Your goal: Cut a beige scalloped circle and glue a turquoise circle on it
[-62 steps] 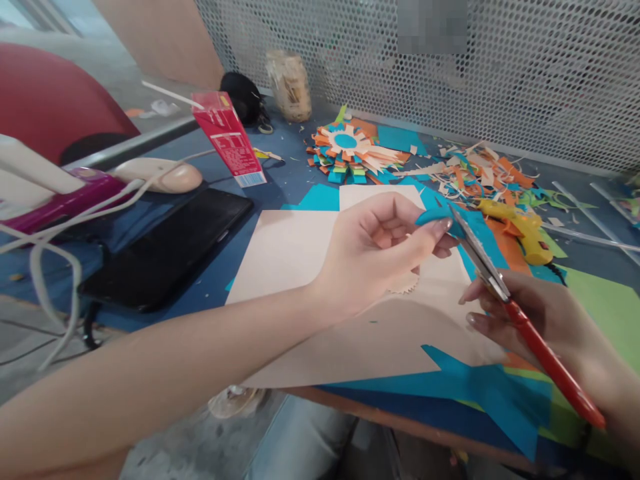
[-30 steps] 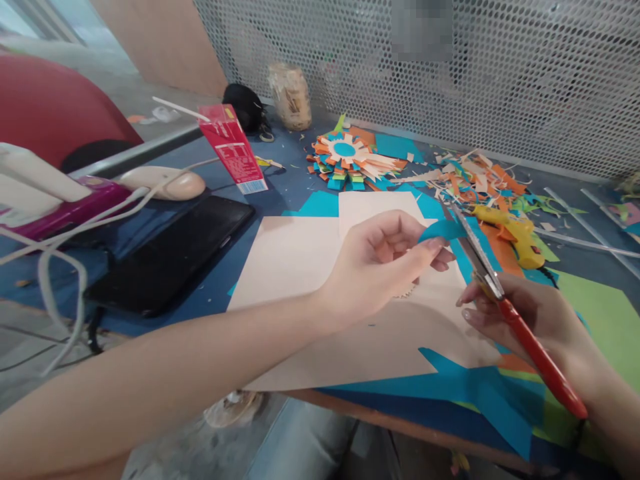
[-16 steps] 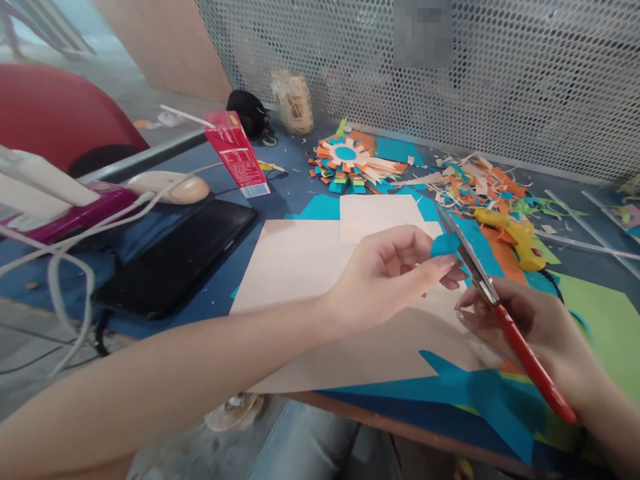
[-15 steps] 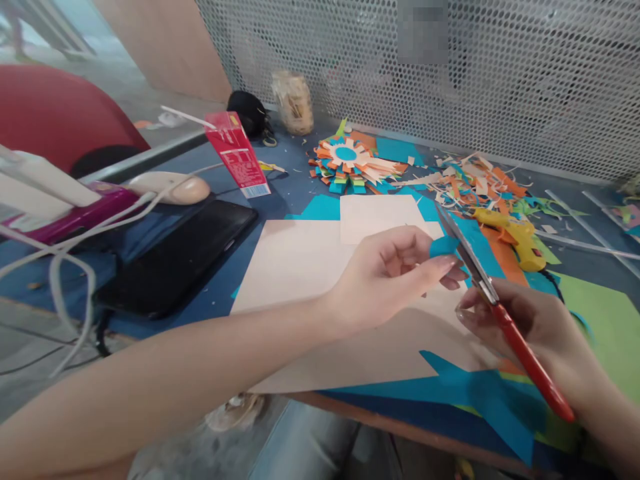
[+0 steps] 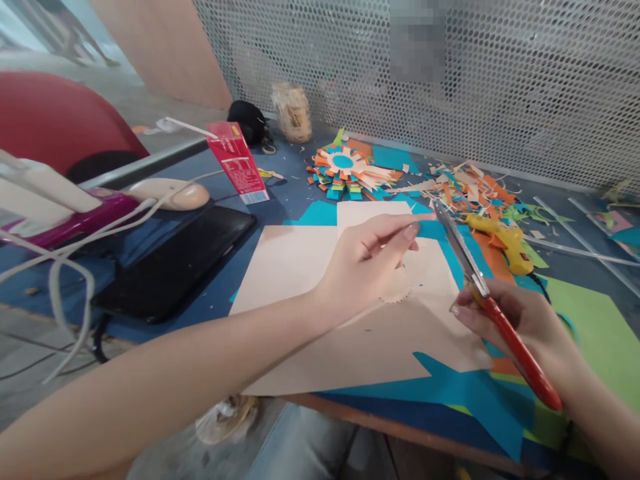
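My left hand (image 5: 373,257) hovers over a large cream paper sheet (image 5: 300,267), index finger stretched toward the scissor tip, thumb beside it, nothing visible in it. My right hand (image 5: 520,323) grips red-handled scissors (image 5: 480,293); the blades are together and point up and left. A small scalloped cream paper disc (image 5: 396,291) lies on the sheet just under my left hand. Blue paper (image 5: 470,390) lies at the table's front edge, partly under the cream sheet.
A yellow glue gun (image 5: 503,237), a layered paper flower (image 5: 345,170) and a heap of paper scraps (image 5: 465,187) lie behind. At left are a black tablet (image 5: 175,260), a red carton (image 5: 237,160), a purple device (image 5: 75,213) with white cables. Green paper (image 5: 595,320) lies right.
My left hand no longer pinches the small blue paper piece; its fingers have straightened and lowered. The scissors have drawn slightly away to the right, blades now together.
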Available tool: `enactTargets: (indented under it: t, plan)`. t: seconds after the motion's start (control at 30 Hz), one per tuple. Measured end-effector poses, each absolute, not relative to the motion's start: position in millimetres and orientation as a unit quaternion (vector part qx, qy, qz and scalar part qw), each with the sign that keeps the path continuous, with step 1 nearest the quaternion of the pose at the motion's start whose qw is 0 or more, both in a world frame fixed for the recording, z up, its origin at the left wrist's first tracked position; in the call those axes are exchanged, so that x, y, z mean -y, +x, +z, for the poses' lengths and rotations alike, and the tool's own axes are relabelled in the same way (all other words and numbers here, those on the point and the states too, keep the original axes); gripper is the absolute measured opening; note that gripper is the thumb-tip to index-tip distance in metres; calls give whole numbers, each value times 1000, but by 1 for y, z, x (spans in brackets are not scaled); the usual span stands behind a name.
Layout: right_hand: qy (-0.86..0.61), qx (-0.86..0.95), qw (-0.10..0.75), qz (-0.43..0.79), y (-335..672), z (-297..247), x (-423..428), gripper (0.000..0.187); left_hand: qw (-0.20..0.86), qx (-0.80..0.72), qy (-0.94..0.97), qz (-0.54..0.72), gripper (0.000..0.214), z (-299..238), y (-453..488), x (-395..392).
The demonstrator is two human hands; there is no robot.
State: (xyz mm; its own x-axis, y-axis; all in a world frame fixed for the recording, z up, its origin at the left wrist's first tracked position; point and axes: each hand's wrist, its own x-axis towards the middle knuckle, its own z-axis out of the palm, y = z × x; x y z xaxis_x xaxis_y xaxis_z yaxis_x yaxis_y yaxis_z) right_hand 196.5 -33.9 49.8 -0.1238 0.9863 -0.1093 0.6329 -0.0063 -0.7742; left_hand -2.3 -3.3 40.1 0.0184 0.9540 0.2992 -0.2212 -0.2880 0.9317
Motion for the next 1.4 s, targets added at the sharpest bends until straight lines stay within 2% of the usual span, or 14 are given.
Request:
enactTargets:
  t: [0.17,0.37,0.63,0.97,1.1,1.27,1.4]
  plan:
    - [-617,655,233,369,195,50,34,30,477,-313,529,628,9,39,-4,2]
    - [-619,651,253,358,187,56,38,30,484,-286,500,659,5,37,-4,-1]
    - [-600,699,215,324,192,51,34,33,483,-280,506,658,4,34,-4,-5]
    - [-599,703,204,323,196,47,36,33,575,-261,475,613,22,41,-3,-3]
    - [-598,710,192,319,197,46,34,32,557,-259,450,649,27,40,-4,-6]
    - [-601,716,168,313,195,47,35,33,520,-260,433,689,18,37,-7,-10]
    - [-605,716,164,308,194,50,34,35,502,-232,426,716,18,39,-8,-12]
